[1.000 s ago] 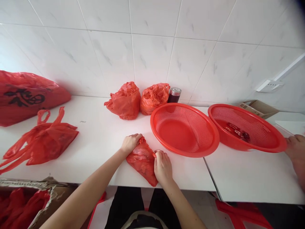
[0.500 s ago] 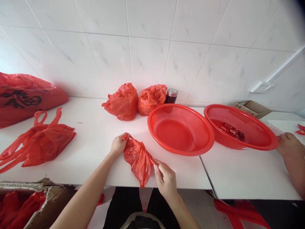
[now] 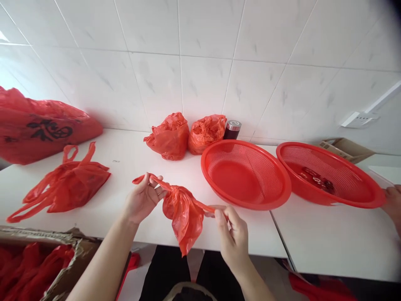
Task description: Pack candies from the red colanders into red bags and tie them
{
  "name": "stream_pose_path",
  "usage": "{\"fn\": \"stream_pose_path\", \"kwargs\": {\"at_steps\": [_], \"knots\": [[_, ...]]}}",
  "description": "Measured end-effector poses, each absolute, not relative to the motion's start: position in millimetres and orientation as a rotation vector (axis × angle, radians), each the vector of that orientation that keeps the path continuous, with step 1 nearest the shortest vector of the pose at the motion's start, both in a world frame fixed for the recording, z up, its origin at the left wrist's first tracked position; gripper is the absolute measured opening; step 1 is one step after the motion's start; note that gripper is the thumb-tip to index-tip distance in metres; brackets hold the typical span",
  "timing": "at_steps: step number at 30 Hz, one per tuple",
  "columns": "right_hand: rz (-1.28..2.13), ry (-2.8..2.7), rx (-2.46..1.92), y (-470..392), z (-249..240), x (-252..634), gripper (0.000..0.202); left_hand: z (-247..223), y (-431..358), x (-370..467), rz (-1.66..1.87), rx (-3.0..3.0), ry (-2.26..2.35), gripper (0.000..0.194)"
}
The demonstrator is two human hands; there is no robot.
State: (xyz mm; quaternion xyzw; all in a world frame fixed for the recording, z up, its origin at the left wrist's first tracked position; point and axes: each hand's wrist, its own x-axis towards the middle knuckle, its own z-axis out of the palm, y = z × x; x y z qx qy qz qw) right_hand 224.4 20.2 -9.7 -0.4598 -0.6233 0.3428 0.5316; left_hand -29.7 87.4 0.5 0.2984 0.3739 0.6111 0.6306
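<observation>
A small red plastic bag (image 3: pixel 184 217), drawn together and knotted at its neck, hangs between my hands at the table's front edge. One handle runs through my left hand (image 3: pixel 142 198), pinched near the thumb with the palm turned up and the other fingers loosely curled. My right hand (image 3: pixel 233 230) grips the other handle between thumb and fingers, so both handles are stretched apart. What the bag contains cannot be made out. Just beyond my right hand stands a red perforated basket (image 3: pixel 238 184) with nothing visible inside.
A second red basket (image 3: pixel 354 177) holds dark red packets; another person's hand (image 3: pixel 393 200) touches its rim. Two bulging red bags (image 3: pixel 171 140) and a dark lidded cup (image 3: pixel 232 129) stand by the wall. Left are a flat red bag (image 3: pixel 78 184) and a carton (image 3: pixel 56 278) of red bags.
My hands have moved apart, pulling the bag's handles longer and tighter. My left hand has turned palm up. The view has shifted slightly left.
</observation>
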Motion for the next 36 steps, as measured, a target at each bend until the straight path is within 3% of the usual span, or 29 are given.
{"fn": "stream_pose_path", "kwargs": {"at_steps": [8, 11, 16, 18, 20, 22, 25, 30, 33, 36], "knots": [[0.816, -1.615, -1.305, 42, -44, 200, 0.034, -1, 70, -18, 1.217, 0.706, 0.726, 0.030], [0.885, -1.673, -1.282, 49, -61, 190, 0.025, -4, 64, -19, 1.230, 0.731, 0.802, 0.031], [0.970, -1.541, -1.166, 57, -61, 196, 0.020, 9, 50, -34, 1.735, 0.779, 1.285, 0.010], [0.969, -1.554, -1.129, 59, -55, 197, 0.019, 19, 40, -32, 1.965, 1.106, 1.517, 0.015], [0.981, -1.559, -1.115, 58, -49, 196, 0.019, 26, 31, -21, 1.774, 1.714, 1.672, 0.027], [0.980, -1.534, -1.134, 55, -45, 193, 0.019, 28, 28, -8, 1.172, 2.183, 1.676, 0.037], [0.976, -1.464, -1.170, 47, -46, 191, 0.018, 30, 35, 2, 0.546, 2.234, 1.623, 0.016], [1.072, -1.258, -1.164, 43, -72, 193, 0.025, 52, 45, -20, 0.681, 1.851, 1.898, 0.028], [1.111, -1.226, -1.224, 49, -92, 190, 0.020, 45, 37, -20, 0.522, 1.971, 1.746, 0.023], [1.108, -1.217, -1.244, 56, -102, 187, 0.014, 16, 29, -6, 0.348, 2.123, 1.619, 0.045]]}}
